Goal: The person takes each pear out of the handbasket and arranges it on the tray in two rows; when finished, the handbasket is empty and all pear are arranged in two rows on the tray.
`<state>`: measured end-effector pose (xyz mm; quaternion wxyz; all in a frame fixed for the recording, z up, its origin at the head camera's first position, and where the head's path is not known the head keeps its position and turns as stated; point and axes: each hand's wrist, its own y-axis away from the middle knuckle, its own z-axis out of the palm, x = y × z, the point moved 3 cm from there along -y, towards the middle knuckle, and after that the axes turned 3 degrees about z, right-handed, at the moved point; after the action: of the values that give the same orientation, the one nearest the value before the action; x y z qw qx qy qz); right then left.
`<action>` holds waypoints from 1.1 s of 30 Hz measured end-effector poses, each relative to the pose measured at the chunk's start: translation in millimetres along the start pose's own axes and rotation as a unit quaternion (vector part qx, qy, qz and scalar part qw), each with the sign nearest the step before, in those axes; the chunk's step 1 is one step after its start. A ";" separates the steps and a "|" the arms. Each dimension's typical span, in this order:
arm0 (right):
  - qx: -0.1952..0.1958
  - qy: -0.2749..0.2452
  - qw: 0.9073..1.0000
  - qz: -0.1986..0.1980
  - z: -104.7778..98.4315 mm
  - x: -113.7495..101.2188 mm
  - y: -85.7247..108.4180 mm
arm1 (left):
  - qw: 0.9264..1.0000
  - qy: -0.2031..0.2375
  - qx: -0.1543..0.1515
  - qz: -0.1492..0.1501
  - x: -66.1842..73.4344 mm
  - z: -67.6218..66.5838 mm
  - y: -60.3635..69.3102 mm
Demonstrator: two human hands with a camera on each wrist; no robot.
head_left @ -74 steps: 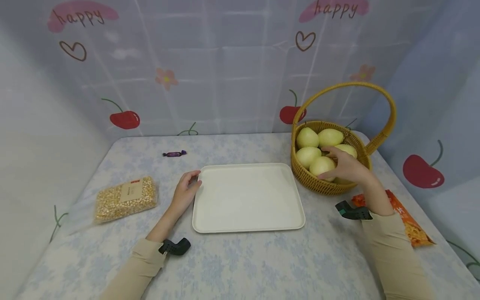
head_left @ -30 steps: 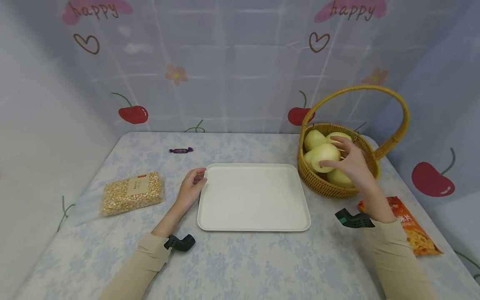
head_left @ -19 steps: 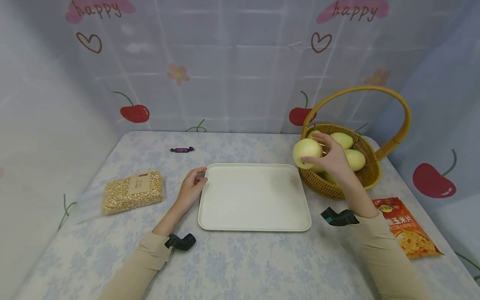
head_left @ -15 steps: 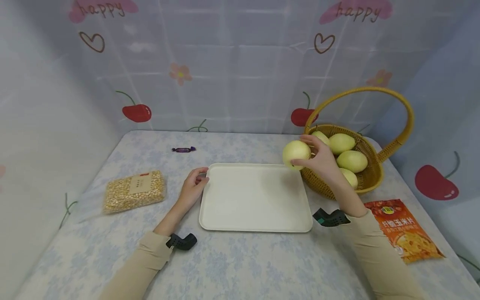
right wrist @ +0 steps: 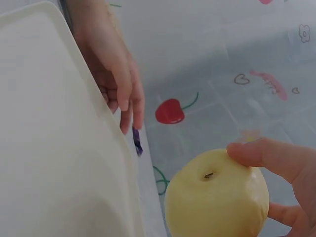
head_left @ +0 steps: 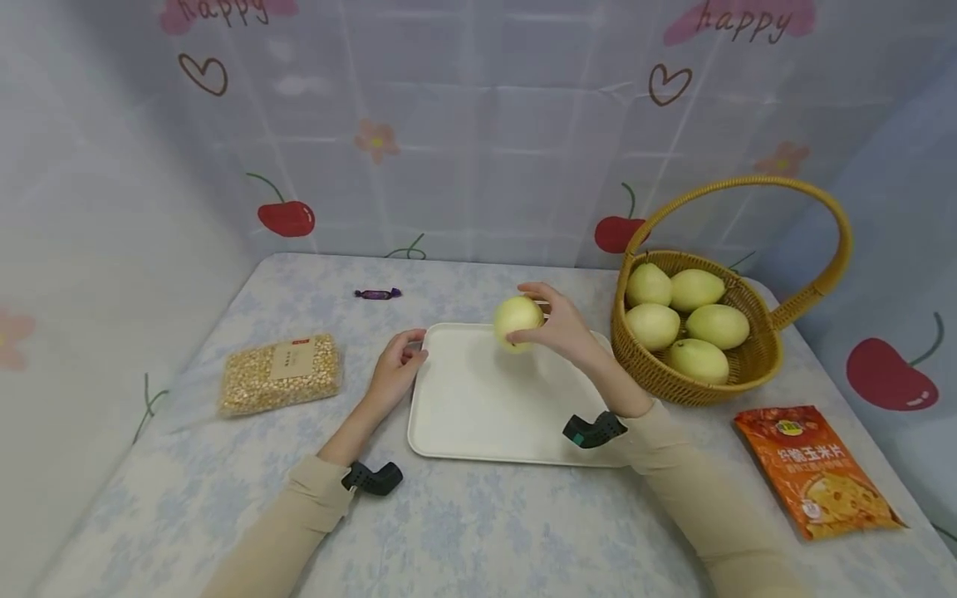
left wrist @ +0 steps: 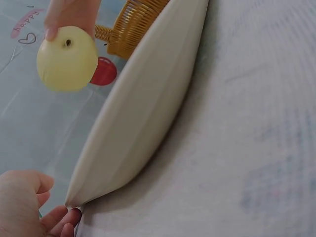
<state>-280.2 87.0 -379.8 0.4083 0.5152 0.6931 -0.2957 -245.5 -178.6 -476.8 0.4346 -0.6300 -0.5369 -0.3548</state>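
Note:
My right hand holds a pale yellow pear between thumb and fingers, raised over the far part of the white tray. In the right wrist view the thumb presses on the pear near its stem end. At the tray's left rim, my left hand rests with loosely bent fingers. The left wrist view shows its fingertips touching a corner of the tray. Several more pears lie in the wicker basket on the right.
A bag of corn kernels lies on the left of the table, and a small purple-wrapped candy behind it. An orange snack bag is at the right front. The basket's tall handle arches above it.
My right hand took a pear out of the basket and carried it left over the tray. The left hand stayed at the tray's rim. The whole view has shifted slightly.

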 end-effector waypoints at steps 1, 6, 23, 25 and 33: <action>-0.007 0.004 1.000 0.001 6.6 0.4 -2.5 | 1.000 -0.003 0.000 -0.001 0.1 -0.3 1.0; -0.031 0.025 0.999 -0.003 32.0 1.0 -11.9 | 1.000 -0.009 -0.003 -0.005 1.8 -0.5 2.0; -0.050 0.040 0.997 -0.030 68.1 4.2 -19.2 | 1.000 -0.018 0.007 -0.008 -0.5 0.6 1.9; -0.048 0.040 0.998 -0.032 71.5 3.5 -20.1 | 1.000 -0.019 0.011 -0.005 0.2 -0.6 1.5; -0.082 0.015 0.996 -0.038 75.7 4.4 -18.0 | 1.000 -0.019 0.004 -0.004 -0.8 -0.3 -0.9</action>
<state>-278.2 21.0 -421.0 0.4274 0.4573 0.7403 -0.2453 -246.5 -179.1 -477.2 0.4255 -0.6323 -0.5493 -0.3426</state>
